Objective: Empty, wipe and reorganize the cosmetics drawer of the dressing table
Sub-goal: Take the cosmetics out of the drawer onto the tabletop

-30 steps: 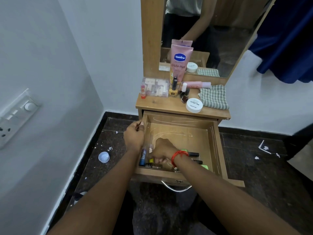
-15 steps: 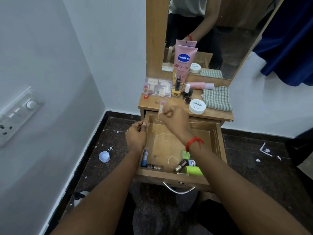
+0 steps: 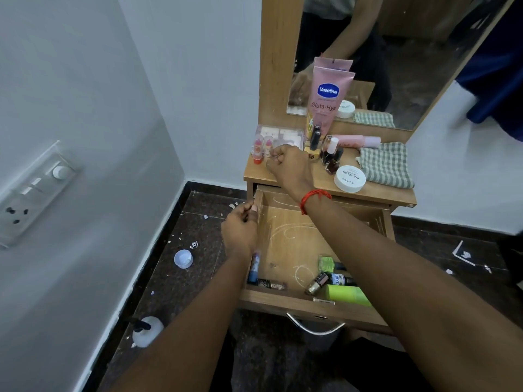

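The dressing table had its drawer pulled out, with bottles lying at the drawer's front. A pink tube read "Vaseline Gluta-Hya" and a white jar read "NAIL POLISH". The left hand gripped the drawer's left wall. The right hand, fingers curled, met 1 of 2 small lip tubes; whether it gripped that tube could not be told.

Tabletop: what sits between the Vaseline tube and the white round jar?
Head view: a cluster of small dark nail polish bottles stands between the Vaseline tube and the white jar.
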